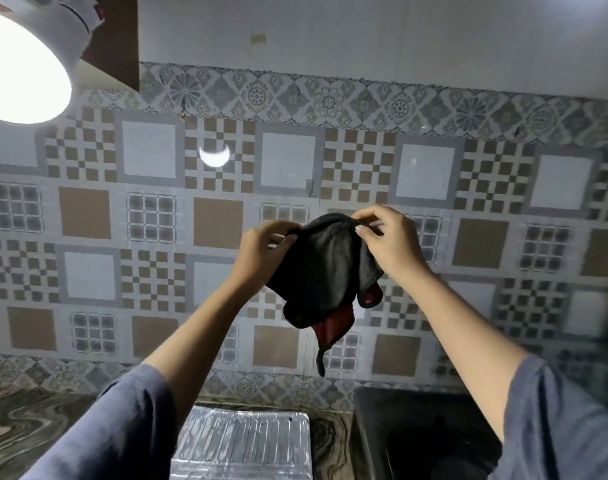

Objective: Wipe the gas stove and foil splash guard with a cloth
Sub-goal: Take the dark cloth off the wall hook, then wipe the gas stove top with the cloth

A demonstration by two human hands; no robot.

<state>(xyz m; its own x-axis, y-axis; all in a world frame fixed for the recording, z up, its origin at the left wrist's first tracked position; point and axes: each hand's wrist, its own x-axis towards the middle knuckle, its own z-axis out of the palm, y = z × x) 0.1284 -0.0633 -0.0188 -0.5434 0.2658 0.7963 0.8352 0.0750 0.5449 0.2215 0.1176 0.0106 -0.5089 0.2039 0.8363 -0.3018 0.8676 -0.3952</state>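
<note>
Both of my hands hold a dark grey cloth (pixel 325 271) with a red underside up in front of the patterned tile wall. My left hand (pixel 264 252) pinches its upper left edge. My right hand (pixel 387 242) pinches the upper right edge. The cloth hangs down between them, with a thin corner dangling lowest. Below, at the bottom centre, the ribbed silver foil splash guard (pixel 243 445) stands on the counter. The gas stove is not in view.
A marbled countertop (pixel 25 420) runs along the lower left. A dark sink basin (pixel 420 434) sits at the lower right. A bright round lamp (pixel 18 67) glares at the top left beside a brown cabinet (pixel 118 39).
</note>
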